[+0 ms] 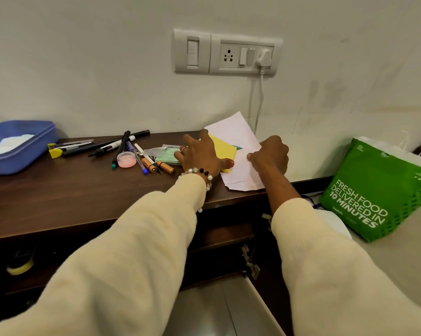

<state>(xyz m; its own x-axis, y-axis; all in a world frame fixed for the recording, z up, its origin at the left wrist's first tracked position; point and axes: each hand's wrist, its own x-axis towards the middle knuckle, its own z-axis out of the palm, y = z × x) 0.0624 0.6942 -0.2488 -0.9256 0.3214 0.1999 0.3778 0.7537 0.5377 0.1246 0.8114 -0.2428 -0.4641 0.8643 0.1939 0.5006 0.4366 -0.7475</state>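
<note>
The white paper (238, 132) lies on the dark desk (59, 195) under both hands, with a yellow paper (222, 147) on top of it. The right hand (270, 154) is curled and pinches the right edge of the white paper. The left hand (199, 154) presses flat, fingers spread, on the yellow paper. Left of it lie pens (122, 144) and batteries (166, 167); right of the hands stands a green bag (379, 190).

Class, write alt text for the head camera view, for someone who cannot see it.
On a dark desk, the left hand rests on a yellow sheet while the right hand pinches a white sheet; pens lie alongside.
</note>
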